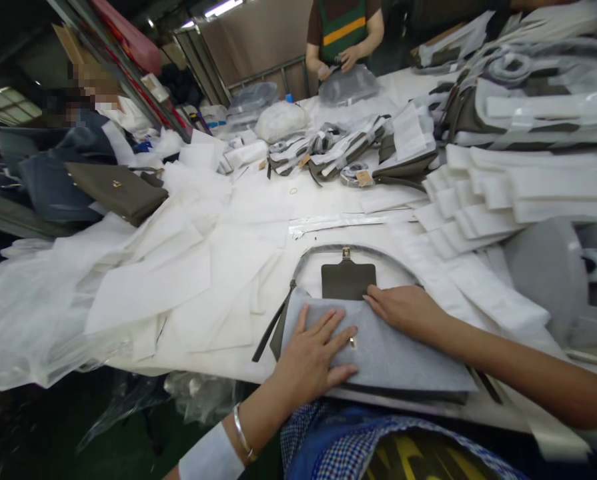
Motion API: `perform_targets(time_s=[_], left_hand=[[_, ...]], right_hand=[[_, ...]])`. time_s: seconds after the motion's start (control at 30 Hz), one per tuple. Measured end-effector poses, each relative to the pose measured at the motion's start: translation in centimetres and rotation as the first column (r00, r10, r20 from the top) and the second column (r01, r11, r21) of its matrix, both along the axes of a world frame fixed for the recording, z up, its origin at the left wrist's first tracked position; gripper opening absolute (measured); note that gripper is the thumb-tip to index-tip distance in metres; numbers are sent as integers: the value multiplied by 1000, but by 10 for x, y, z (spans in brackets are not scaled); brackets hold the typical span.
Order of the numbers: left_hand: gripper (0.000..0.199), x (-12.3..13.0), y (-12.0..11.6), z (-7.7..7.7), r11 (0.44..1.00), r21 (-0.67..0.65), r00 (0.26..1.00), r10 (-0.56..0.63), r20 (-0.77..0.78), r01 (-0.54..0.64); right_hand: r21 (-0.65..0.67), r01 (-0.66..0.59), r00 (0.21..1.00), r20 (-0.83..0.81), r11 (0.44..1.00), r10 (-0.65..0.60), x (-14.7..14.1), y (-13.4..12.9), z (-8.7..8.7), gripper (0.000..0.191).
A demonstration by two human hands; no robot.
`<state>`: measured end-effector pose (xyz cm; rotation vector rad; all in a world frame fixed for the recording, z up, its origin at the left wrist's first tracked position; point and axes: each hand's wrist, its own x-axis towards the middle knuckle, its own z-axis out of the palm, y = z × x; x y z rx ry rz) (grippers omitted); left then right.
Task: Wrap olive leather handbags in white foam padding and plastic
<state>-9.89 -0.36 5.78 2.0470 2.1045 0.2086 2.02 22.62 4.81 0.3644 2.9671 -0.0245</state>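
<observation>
A dark olive handbag lies flat at the table's front edge, its wrapped handle (311, 252) curving away behind it. A pale grey protective sheet (403, 360) covers the bag's front, with a small metal fitting (352, 343) showing through. My left hand (313, 353) rests on the sheet, fingers spread. My right hand (403, 307) pinches the lower right corner of the olive flap tab (348, 280), which stands out beyond the sheet's upper edge and has a gold clasp (347, 253) at its far end.
White sheets (153, 287) and clear plastic spread over the left. Folded white packing strips (478, 200) are stacked at right. Wrapped bags (338, 147) lie farther back, another olive bag (118, 190) at left. Across the table, a person (345, 33) handles a plastic-covered item.
</observation>
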Motion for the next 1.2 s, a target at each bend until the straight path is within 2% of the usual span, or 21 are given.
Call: perform_targets(time_s=[0.1,0.23,0.33,0.43,0.53,0.63,0.7,0.73,0.8,0.87,0.93,1.0,1.1,1.2], left_hand=[[63,1,0,-1,999,38,999,-15,-38,16],[64,0,-3,-5,996,81,998,-31,-54,36],[63,-1,-4,-10,990,134,998,-36,-56,44],[63,0,-5,-13,984,171,997,-35,-63,45],[62,0,-5,-15,982,183,997,-34,-64,45],[61,1,-6,-16,982,188,998,-26,-53,35],[61,0,-6,-16,980,195,999,-22,-47,31],[61,0,-7,-16,979,202,999,-24,-46,33],[60,-2,-7,-15,975,218,998,-33,-45,42],[59,-5,-7,-14,971,229,998,-56,-42,64],[56,-7,-7,-14,968,237,996,-80,-32,86],[54,-9,-8,-15,962,257,996,-92,-10,91],[53,-8,-13,-21,937,342,996,-86,27,72],[47,-6,-19,-27,887,460,998,-56,34,34]], right_hand=[[-42,2,999,-49,999,-4,3,2,4,31],[-147,-17,971,-239,989,-19,1,7,12,23],[-222,51,920,-370,974,-132,-19,13,19,27],[-439,169,887,-322,883,-330,-52,20,23,32],[-582,213,876,-243,785,-418,-77,22,25,35],[-656,207,842,-258,726,-473,-74,13,30,52],[-729,125,818,-308,673,-486,-55,1,36,66],[-758,53,817,-342,650,-465,-43,-6,39,68],[-760,-104,838,-414,642,-355,-17,-20,42,54],[-687,-225,875,-455,691,-168,6,-32,40,36],[-598,-331,886,-463,730,22,24,-39,31,37],[-544,-416,871,-469,729,147,35,-41,19,44],[-502,-444,859,-473,742,194,42,-41,5,47],[-466,-446,851,-485,764,201,42,-44,-3,44]])
